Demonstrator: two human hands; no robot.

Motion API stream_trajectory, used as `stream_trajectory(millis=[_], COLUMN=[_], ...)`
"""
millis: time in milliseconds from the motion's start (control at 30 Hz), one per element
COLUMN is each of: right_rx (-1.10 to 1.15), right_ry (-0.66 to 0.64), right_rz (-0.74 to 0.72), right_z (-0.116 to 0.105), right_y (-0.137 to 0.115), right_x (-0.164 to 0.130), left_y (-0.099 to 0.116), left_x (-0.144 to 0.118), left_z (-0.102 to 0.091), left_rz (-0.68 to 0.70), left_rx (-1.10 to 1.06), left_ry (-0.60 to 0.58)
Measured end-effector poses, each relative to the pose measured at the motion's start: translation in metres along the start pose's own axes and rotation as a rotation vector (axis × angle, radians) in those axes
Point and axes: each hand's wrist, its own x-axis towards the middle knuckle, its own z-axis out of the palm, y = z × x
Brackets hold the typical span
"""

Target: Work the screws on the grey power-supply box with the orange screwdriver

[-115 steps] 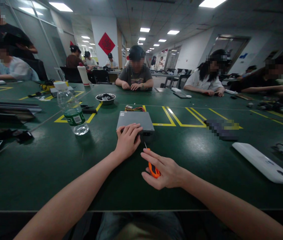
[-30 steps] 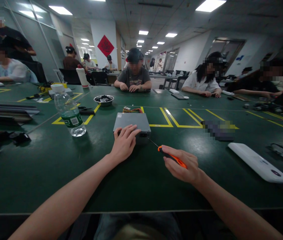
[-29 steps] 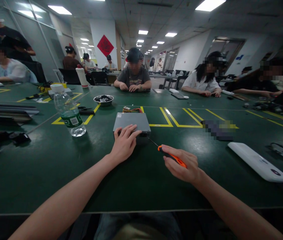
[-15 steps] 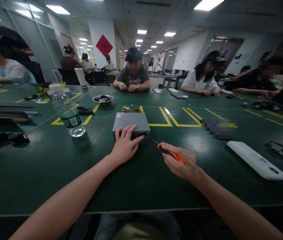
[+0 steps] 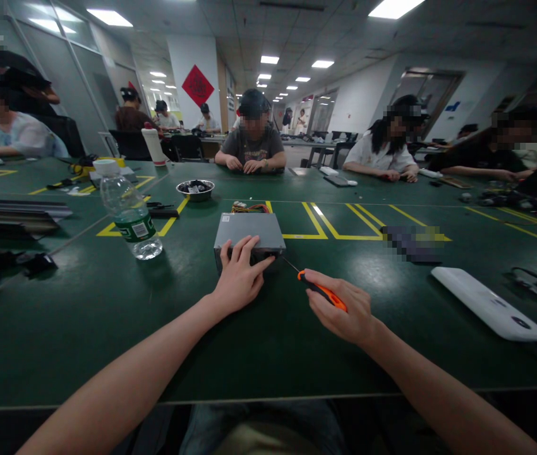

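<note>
Grey metal box stays closed on the green surface, left hand pressing its near edge, while right hand, at its 5 o'clock, grips an orange screwdriver whose tip meets the box's near face, so unscrewing looks barely begun.

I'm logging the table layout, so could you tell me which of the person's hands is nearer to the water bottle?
Left. The left hand rests on the grey box, just right of the water bottle. The right hand, holding the screwdriver, is farther right, beyond the box.
</note>
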Motion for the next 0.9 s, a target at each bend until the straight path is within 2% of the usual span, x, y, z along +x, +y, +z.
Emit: stream_trajectory(millis=[167, 300, 400, 567, 667, 900], right_rx=[-0.039, -0.057, -0.111, -0.172, -0.196, -0.269], right_ry=[-0.081, -0.148, -0.158, -0.085, -0.105, -0.224], right_rz=[-0.086, -0.223, -0.248, -0.157, -0.096, 0.197], right_z=[0.006, 0.009, 0.008, 0.000, -0.005, -0.013], right_y=[-0.013, -0.027, -0.029, -0.021, -0.022, -0.054], right_x=[-0.009, -0.010, -0.009, -0.005, -0.005, -0.005], left_y=[0.002, 0.003, 0.003, 0.004, 0.004, 0.004], left_x=[0.000, 0.000, 0.001, 0.001, 0.001, 0.000], left_z=[0.000, 0.001, 0.000, -0.003, -0.003, -0.001], left_rz=[-0.008, -0.012, -0.015, -0.012, -0.016, -0.018], left_rx=[-0.009, -0.015, -0.021, -0.022, -0.015, -0.017], left_ry=[0.001, -0.002, -0.006, -0.028, -0.031, -0.019])
